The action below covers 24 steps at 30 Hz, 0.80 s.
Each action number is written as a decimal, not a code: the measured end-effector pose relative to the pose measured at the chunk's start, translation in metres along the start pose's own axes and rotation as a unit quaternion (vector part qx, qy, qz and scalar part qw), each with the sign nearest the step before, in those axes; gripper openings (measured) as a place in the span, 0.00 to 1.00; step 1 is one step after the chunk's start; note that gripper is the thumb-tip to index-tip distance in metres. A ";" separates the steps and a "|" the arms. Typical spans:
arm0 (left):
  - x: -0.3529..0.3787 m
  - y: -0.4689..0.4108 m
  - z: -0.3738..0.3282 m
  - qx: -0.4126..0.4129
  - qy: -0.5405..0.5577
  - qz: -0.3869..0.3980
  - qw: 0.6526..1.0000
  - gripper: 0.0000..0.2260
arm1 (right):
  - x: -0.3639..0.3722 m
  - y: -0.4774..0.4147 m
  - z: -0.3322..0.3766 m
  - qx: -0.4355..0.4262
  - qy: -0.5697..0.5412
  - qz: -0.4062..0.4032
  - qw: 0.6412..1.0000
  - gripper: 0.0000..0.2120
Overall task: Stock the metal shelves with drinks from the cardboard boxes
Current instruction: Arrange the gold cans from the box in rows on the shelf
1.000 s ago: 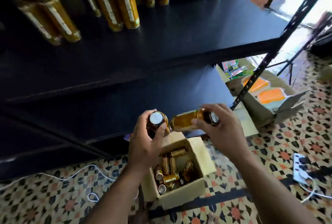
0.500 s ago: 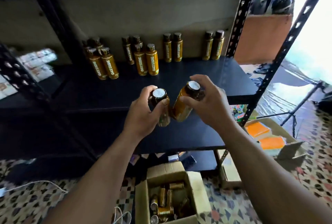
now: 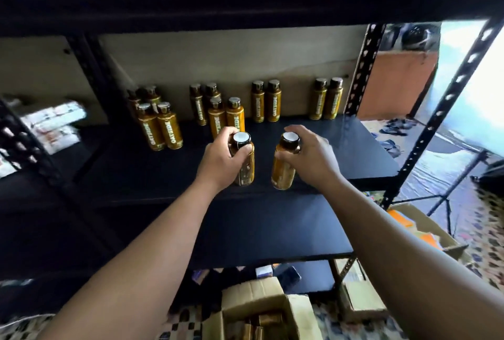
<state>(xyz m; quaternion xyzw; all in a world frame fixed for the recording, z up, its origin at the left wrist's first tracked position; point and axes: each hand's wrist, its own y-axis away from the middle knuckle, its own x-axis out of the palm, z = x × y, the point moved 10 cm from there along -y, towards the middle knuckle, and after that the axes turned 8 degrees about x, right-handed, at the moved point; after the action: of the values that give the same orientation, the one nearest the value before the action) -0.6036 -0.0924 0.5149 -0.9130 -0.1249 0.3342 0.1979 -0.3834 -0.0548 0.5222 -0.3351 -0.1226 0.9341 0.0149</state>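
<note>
The brand name OATSIDE runs vertically in white capitals on the amber labels of the front bottles point(image 3: 159, 128) on the metal shelf point(image 3: 341, 149). The same word shows, fainter, on the back bottles point(image 3: 266, 102). Print on the left bottle point(image 3: 246, 168) gripped by the left hand point(image 3: 221, 159), the right bottle point(image 3: 282, 170) gripped by the right hand point(image 3: 313, 157), and the packets point(image 3: 51, 124) at far left is too blurred to read.

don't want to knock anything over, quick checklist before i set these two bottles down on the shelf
1. Left hand wrapped round left bottle: ok
2. Right hand gripping right bottle near its top: ok
3. Bare shelf in front of the back pair: ok
4. Right bottle upright: not ok, tilted
5. Bottle bases resting on shelf: cannot tell
</note>
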 end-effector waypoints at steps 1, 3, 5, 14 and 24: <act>0.004 -0.009 0.007 0.000 -0.002 0.011 1.000 0.14 | 0.006 -0.008 0.001 0.003 0.002 -0.005 1.000 0.26; 0.014 -0.027 0.023 -0.003 -0.006 0.039 0.999 0.19 | 0.018 -0.023 0.003 0.008 0.006 -0.014 1.000 0.26; 0.024 -0.041 0.035 -0.005 0.001 0.067 0.998 0.25 | 0.029 -0.037 0.002 0.017 0.014 -0.019 1.000 0.27; 0.054 -0.076 0.054 0.026 0.020 0.093 0.995 0.30 | 0.049 -0.072 -0.031 0.045 -0.028 -0.024 0.998 0.27; 0.057 -0.077 0.049 0.018 0.016 0.043 0.999 0.27 | 0.053 -0.092 -0.042 -0.012 -0.057 0.056 0.997 0.28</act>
<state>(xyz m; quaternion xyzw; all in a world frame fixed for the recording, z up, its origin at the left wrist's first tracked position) -0.6008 0.0107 0.4830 -0.9190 -0.0759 0.3301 0.2016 -0.4030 0.0491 0.4793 -0.2877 -0.1156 0.9495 -0.0481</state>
